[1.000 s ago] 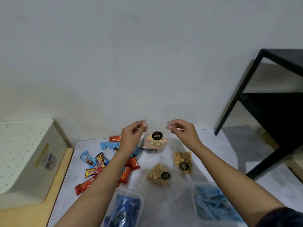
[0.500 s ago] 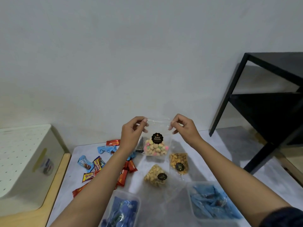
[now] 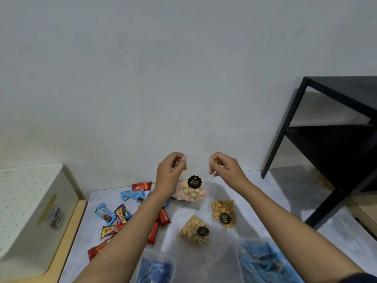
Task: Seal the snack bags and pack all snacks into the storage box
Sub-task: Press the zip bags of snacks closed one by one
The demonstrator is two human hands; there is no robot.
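Note:
A clear zip bag of pastel biscuits with a black round label hangs upright above the table. My left hand pinches its top left corner and my right hand pinches its top right corner. Two more clear bags of golden snacks lie flat on the table below. Red, blue and orange wrapped snacks lie scattered to the left. Two clear plastic tubs with blue packets sit at the near edge, one left and one right.
A white perforated box stands on a wooden surface at the left. A black metal shelf frame stands at the right against the wall. The table top is pale grey.
Both hands have lifted the biscuit bag a little higher and hold its top stretched between them. The view has shifted slightly.

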